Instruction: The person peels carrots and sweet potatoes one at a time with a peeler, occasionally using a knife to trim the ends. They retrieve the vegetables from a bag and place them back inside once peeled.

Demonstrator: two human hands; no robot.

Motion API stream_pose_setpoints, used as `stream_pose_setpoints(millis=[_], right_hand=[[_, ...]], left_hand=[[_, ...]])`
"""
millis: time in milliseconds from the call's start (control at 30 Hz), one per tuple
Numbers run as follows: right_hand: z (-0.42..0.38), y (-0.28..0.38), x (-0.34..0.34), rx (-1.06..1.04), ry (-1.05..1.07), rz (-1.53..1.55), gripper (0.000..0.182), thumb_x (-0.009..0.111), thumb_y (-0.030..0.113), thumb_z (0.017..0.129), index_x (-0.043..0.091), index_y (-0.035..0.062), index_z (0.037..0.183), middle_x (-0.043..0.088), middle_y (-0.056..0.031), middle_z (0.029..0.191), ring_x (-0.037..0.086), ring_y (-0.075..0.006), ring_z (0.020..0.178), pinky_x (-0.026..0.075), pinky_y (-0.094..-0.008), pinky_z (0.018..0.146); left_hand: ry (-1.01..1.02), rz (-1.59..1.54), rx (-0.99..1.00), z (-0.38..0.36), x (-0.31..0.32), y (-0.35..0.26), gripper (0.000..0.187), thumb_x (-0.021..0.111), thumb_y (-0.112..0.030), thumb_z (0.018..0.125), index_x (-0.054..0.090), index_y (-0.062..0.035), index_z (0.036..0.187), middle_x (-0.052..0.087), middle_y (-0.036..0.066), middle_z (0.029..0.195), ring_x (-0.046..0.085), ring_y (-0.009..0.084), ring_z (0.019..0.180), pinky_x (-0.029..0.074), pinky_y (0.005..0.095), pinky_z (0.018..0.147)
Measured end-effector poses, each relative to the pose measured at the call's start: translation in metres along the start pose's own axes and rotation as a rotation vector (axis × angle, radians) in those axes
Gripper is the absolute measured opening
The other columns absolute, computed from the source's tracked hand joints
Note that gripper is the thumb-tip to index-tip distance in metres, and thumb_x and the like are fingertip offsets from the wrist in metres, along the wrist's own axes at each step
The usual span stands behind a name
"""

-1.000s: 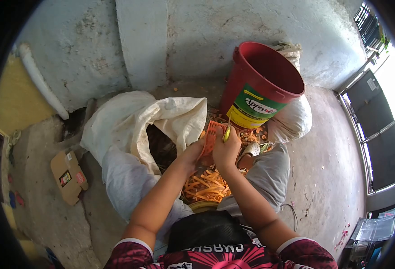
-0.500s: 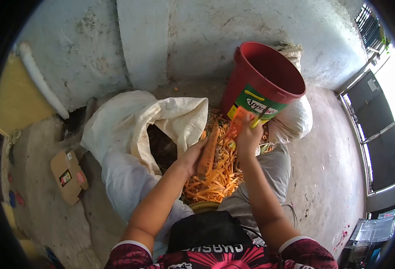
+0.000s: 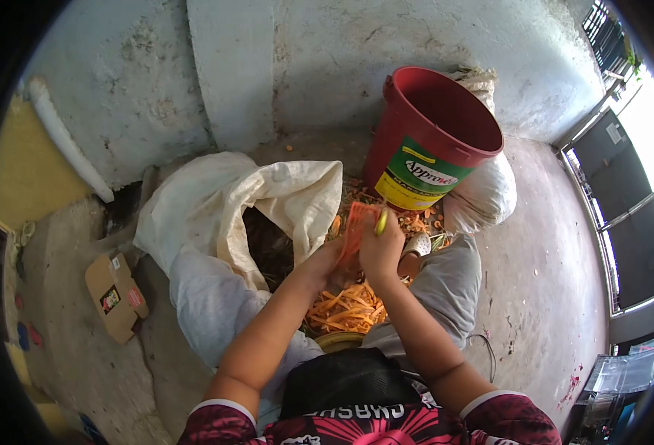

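Observation:
My left hand is closed around a carrot, most of which is hidden behind an orange slotted piece. My right hand is wrapped round a yellow-handled tool and sits close beside the orange piece; I cannot tell whether the piece belongs to the tool. Below both hands, orange peelings are heaped over a yellow basin between my legs. An open whitish sack stands left of my left hand, its inside dark.
A dark red bucket with a green and yellow label stands ahead on the right, a stuffed white sack behind it. Carrot scraps lie at its base. A flattened cardboard box lies on the floor at left.
My right hand has come down and left with the yellow-handled tool, toward my left hand. The orange piece now covers the carrot, which showed plainly before.

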State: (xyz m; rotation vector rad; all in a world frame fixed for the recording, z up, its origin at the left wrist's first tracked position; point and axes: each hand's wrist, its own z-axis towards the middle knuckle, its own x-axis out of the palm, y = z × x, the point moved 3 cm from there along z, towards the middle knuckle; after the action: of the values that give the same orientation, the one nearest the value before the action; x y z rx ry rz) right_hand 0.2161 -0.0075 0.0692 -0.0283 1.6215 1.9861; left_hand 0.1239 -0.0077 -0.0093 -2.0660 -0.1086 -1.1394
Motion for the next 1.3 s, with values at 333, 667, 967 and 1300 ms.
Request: stream_pose_setpoints(millis=[333, 667, 967, 1300], right_hand=[[0.092, -0.039, -0.052, -0.258, -0.504, 0.087, 0.014, 0.047, 0.013, 0.083, 0.051, 0.0004, 0.077, 0.053, -0.0051, 0.063, 0.047, -0.0112, 0.054, 0.038, -0.026, 0.05], [-0.009, -0.002, 0.005, -0.201, -0.074, 0.026, 0.02, 0.05, 0.014, 0.081, 0.049, -0.0022, 0.092, 0.056, -0.015, 0.072, 0.056, -0.0239, 0.065, 0.042, -0.0311, 0.058], [0.063, -0.024, -0.029, -0.149, -0.407, -0.15, 0.015, 0.048, 0.015, 0.081, 0.05, -0.0005, 0.082, 0.054, -0.0162, 0.068, 0.054, -0.026, 0.059, 0.041, -0.0328, 0.054], [0.034, -0.014, -0.018, -0.138, -0.144, 0.086, 0.015, 0.047, 0.015, 0.083, 0.049, 0.0009, 0.084, 0.055, -0.0082, 0.069, 0.051, -0.0148, 0.063, 0.041, -0.0262, 0.059]], left_hand=[[0.002, 0.084, -0.068, -0.006, 0.01, 0.0, 0.036, 0.032, -0.036, 0.088, 0.048, -0.0055, 0.095, 0.054, 0.006, 0.073, 0.053, 0.0143, 0.06, 0.045, 0.0271, 0.053], [-0.03, -0.203, 0.047, 0.014, -0.011, 0.0, 0.029, 0.04, -0.031, 0.085, 0.05, -0.0067, 0.099, 0.058, 0.006, 0.083, 0.058, 0.0157, 0.069, 0.049, 0.0279, 0.056], [-0.123, 0.168, -0.075, -0.007, 0.011, -0.001, 0.036, 0.036, -0.035, 0.087, 0.05, -0.0046, 0.1, 0.056, 0.005, 0.084, 0.056, 0.0121, 0.069, 0.048, 0.0255, 0.058], [-0.037, -0.139, -0.018, 0.014, -0.013, 0.005, 0.039, 0.035, -0.039, 0.086, 0.049, -0.0048, 0.101, 0.056, 0.006, 0.083, 0.056, 0.0159, 0.069, 0.049, 0.0287, 0.056]])
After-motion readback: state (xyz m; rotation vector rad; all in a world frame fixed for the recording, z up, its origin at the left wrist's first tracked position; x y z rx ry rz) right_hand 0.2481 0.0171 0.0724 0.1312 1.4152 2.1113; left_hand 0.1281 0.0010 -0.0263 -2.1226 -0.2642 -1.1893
